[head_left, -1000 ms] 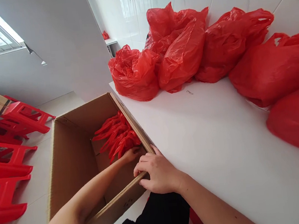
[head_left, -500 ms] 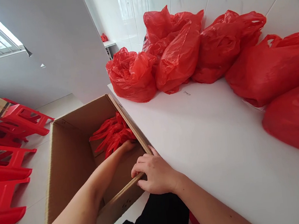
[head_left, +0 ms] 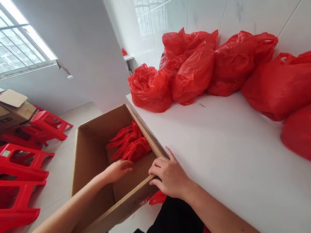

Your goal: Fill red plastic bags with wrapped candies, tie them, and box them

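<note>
Our right hand [head_left: 168, 173] grips the near corner of the cardboard box [head_left: 127, 207]; a firm hold there should steady it while we reach in. Our left hand [head_left: 118, 170] hangs loosely open inside, seemingly empty, and would do best to move gently, so thin plastic doesn't snag. The small red bags [head_left: 133, 145] lie just beyond its fingertips, beside the wall along the tabletop [head_left: 225, 134], where bigger red bags [head_left: 152, 90] stand.

No text is legible, even on the flapped carton [head_left: 2, 115].
</note>
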